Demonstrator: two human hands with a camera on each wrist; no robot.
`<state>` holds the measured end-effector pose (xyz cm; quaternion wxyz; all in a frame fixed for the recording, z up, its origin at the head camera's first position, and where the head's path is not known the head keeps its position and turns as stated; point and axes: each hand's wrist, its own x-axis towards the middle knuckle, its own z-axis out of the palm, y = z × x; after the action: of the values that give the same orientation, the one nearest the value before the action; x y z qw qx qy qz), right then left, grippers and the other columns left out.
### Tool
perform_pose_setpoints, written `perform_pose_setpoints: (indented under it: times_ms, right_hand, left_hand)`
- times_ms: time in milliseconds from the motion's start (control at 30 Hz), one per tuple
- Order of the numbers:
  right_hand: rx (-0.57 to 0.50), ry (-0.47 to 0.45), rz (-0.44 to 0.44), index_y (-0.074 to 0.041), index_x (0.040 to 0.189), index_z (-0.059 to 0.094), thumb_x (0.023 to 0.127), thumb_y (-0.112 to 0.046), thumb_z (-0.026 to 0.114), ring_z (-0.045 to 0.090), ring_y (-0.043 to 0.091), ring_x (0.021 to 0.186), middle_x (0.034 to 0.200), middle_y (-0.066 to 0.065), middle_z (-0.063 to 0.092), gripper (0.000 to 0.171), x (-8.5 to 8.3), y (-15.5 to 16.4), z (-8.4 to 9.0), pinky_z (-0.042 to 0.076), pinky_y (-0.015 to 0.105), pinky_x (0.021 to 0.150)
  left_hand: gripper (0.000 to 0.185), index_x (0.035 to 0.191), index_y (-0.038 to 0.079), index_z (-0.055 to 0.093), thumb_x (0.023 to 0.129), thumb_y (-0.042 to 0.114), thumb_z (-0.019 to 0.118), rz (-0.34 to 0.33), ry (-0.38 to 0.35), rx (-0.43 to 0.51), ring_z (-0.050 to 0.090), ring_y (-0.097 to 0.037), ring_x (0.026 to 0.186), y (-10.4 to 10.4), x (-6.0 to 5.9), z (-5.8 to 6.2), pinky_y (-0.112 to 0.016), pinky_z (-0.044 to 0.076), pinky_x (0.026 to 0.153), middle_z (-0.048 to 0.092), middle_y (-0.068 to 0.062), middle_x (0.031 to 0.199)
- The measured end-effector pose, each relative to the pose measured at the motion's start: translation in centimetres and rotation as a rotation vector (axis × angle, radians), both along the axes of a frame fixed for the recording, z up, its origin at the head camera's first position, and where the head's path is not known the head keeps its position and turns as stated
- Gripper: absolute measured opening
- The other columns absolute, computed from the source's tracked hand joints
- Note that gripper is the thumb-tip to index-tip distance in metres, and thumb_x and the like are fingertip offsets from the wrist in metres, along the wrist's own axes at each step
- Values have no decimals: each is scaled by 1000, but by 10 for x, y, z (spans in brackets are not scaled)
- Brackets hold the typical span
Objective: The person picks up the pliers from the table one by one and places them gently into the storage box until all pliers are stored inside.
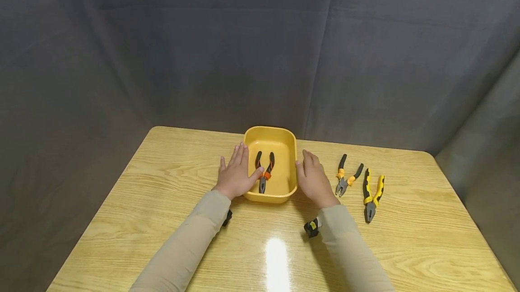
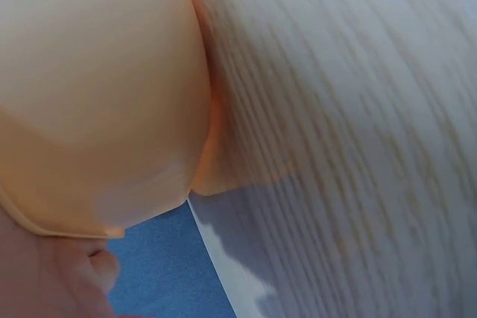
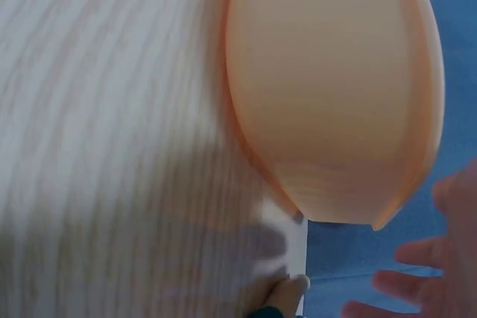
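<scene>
A yellow plastic bin [image 1: 270,198] stands near the table's back edge, with a pair of pliers [image 1: 267,175] in orange and black lying in it. Along its left side rests my left hand [image 1: 236,174], fingers straight and spread, thumb reaching over the rim. In the left wrist view that hand [image 2: 45,273] meets the bin's rim beside its outer wall [image 2: 104,94]. Just right of the bin is my right hand [image 1: 314,181], its fingers extended and holding nothing. The right wrist view has these fingers [image 3: 410,284] apart from the bin wall [image 3: 335,94].
Combination pliers [image 1: 342,184] with orange and black handles lie right of my right hand. Larger yellow and black pliers [image 1: 370,210] are farther right. A dark grey curtain [image 1: 227,57] hangs behind the wooden table [image 1: 162,183].
</scene>
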<state>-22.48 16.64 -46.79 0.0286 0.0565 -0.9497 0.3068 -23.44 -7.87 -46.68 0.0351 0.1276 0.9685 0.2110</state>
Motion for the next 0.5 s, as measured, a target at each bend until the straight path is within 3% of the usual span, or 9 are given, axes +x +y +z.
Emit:
perform_pose_setpoints:
  times_ms: [133, 500]
  right_hand:
    - [21, -41, -29, 1, 157, 29, 112, -36, 23, 35, 50, 141, 156, 29, 30, 59, 0, 4, 5, 34, 62, 112]
    - [66, -51, -75, 3, 154, 36, 111, -27, 29, 41, 52, 135, 149, 32, 39, 53, -2, 18, 8, 36, 62, 110]
  left_hand:
    - [93, 163, 3, 5, 102, 68, 32, -5, 7, 0, -4, -23, 156, 0, -2, -1, -62, 1, 121, -3, -10, 169]
    - [93, 163, 4, 2, 101, 68, 32, 6, -6, 14, -6, -22, 156, 0, -1, -1, -61, 0, 121, -4, -9, 169]
